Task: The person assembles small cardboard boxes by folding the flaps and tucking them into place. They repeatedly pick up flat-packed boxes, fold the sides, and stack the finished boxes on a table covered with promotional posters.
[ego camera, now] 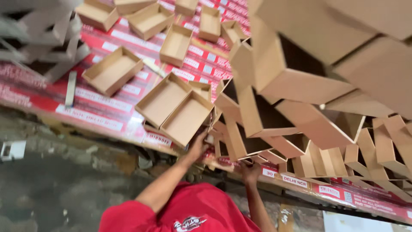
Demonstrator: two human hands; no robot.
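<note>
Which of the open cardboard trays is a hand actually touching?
The lower tray of the joined pair at centre: a hand grips its lower corner. The other single trays, such as the one to the left, lie untouched on the red printed sheet.

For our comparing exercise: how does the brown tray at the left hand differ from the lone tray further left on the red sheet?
The left hand touches the near tray; nothing touches the lone tray. The near tray abuts a second tray; the lone tray lies apart. Both are open brown cardboard.
</note>
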